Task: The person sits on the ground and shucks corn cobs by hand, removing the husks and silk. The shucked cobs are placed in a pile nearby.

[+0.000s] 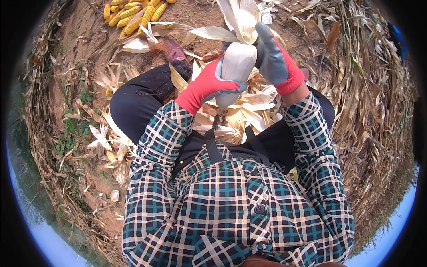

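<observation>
A whitish ear of corn (pixel 239 62) stands upright in front of me, still wrapped in its pale husk along the lower part. Around its base my left hand (pixel 218 84), in a red and grey work glove, is closed. At the ear's upper end, dry husk leaves (pixel 245 20) splay outward and upward. My right hand (pixel 272 60), gloved alike, presses against the right side of those leaves with its thumb pointing up; the ear partly hides its fingers.
A pile of husked yellow corn ears (pixel 133 15) lies on the bare soil at the far left. Loose husks (pixel 253 107) cover the ground between my bent legs. Dry corn stalks (pixel 360 102) are heaped along the right, with more stalks (pixel 44 102) on the left.
</observation>
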